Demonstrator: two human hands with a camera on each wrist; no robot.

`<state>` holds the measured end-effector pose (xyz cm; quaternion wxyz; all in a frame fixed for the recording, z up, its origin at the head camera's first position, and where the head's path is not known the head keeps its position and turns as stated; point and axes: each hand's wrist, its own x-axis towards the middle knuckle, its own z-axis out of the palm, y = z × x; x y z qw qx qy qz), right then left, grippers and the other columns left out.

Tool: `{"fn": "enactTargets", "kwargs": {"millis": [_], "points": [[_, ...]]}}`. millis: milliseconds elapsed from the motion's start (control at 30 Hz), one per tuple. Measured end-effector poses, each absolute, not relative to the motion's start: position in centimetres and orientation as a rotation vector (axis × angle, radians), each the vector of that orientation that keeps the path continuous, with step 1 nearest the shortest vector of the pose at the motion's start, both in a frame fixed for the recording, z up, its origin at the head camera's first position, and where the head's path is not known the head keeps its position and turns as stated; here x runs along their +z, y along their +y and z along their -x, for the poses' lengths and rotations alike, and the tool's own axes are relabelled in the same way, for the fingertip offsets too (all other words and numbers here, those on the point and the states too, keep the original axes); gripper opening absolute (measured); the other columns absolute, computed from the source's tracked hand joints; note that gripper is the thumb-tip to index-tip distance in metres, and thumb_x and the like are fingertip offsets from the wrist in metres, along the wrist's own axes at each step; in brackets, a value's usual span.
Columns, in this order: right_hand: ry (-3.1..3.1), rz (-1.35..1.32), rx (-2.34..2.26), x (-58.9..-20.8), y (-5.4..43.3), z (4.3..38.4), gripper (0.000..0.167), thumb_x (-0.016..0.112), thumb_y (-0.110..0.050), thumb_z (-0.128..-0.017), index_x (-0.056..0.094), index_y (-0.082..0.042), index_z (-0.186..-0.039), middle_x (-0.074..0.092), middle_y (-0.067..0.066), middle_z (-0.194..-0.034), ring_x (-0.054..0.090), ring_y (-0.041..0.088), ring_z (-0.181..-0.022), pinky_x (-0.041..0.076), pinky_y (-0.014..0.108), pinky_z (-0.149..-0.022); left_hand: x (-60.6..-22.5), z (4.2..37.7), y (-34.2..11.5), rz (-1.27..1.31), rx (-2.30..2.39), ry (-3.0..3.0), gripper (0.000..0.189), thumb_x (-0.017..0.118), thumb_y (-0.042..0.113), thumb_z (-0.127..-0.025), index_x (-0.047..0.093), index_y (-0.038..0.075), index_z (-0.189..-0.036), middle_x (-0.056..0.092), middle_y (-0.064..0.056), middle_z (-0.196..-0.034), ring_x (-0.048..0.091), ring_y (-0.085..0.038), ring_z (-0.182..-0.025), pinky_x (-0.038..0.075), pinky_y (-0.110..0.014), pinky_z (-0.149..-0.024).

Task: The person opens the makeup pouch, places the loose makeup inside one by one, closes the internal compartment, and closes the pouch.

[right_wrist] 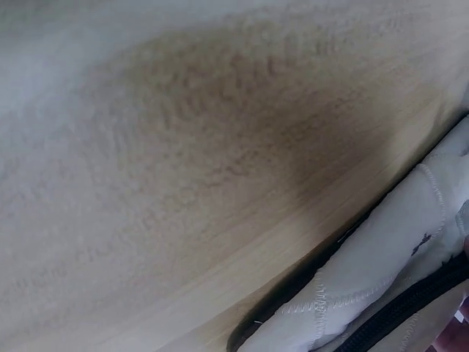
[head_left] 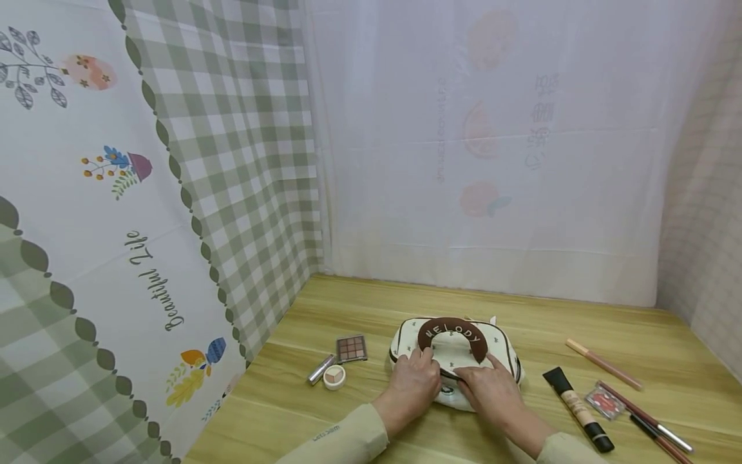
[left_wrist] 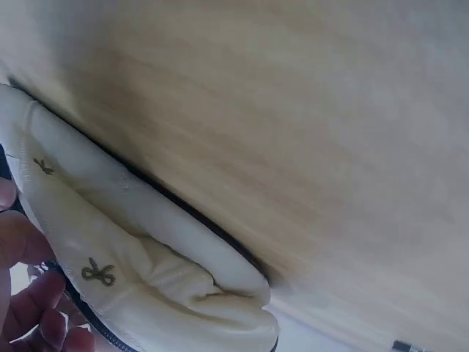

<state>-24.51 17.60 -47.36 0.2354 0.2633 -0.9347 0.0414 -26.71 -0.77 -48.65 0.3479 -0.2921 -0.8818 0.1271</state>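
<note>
A cream makeup bag (head_left: 408, 336) with dark piping and small bow prints lies on the wooden table. Its curved brown handle (head_left: 452, 324) reads MELODY. On the bag's near side, my left hand (head_left: 414, 380) grips the zipper edge left of the middle. My right hand (head_left: 491, 388) holds the same edge further right, its thumb toward the centre. The left wrist view shows finger and thumb tips at the dark zipper beside the creased bag fabric (left_wrist: 146, 242). Seen from the right wrist, the black zipper (right_wrist: 410, 308) runs toward fingertips at the frame's edge.
Left of the bag are an eyeshadow palette (head_left: 351, 348), a small shiny tube (head_left: 321, 369) and a round pot (head_left: 334, 377). To the right lie a black-capped cosmetic tube (head_left: 578, 407), a small red-and-clear compact (head_left: 605, 401), a peach stick (head_left: 605, 364) and several slim pencils (head_left: 646, 411).
</note>
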Motion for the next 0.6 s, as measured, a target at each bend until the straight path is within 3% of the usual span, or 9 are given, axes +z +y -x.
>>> {"fn": "enactTargets", "kwargs": {"millis": [233, 433, 600], "points": [[-2.591, -0.711, 0.13, -47.2, 17.5, 24.5, 0.014, 0.078, -0.014, -0.081, 0.066, -0.022, -0.082, 0.071, -0.004, -0.076, 0.07, 0.018, -0.074, 0.039, 0.054, -0.103, -48.1, 26.3, -0.6, 0.675, 0.184, -2.594, 0.029, 0.063, 0.042, -0.092, 0.067, 0.018, -0.077, 0.051, 0.003, -0.084, 0.051, -0.013, -0.075, 0.039, -0.027, -0.053], [-2.588, -0.705, 0.1, -47.1, 17.6, 24.4, 0.013, 0.078, -0.015, -0.082, 0.066, -0.021, -0.081, 0.07, -0.002, -0.073, 0.07, 0.018, -0.071, 0.039, 0.053, -0.103, -48.4, 26.8, -1.5, 0.672, -0.053, -2.527, 0.024, 0.069, 0.034, -0.088, 0.063, 0.017, -0.072, 0.051, 0.004, -0.077, 0.054, -0.012, -0.066, 0.043, -0.026, -0.053], [-2.539, -0.725, 0.062, -47.0, 17.9, 24.4, 0.011, 0.079, -0.015, -0.081, 0.068, -0.019, -0.084, 0.07, -0.002, -0.072, 0.069, 0.016, -0.069, 0.042, 0.052, -0.1, -48.2, 27.4, -3.1, 0.701, -0.031, -2.493, 0.023, 0.067, 0.03, -0.09, 0.06, 0.016, -0.074, 0.05, 0.003, -0.076, 0.054, -0.013, -0.067, 0.043, -0.026, -0.051]]}}
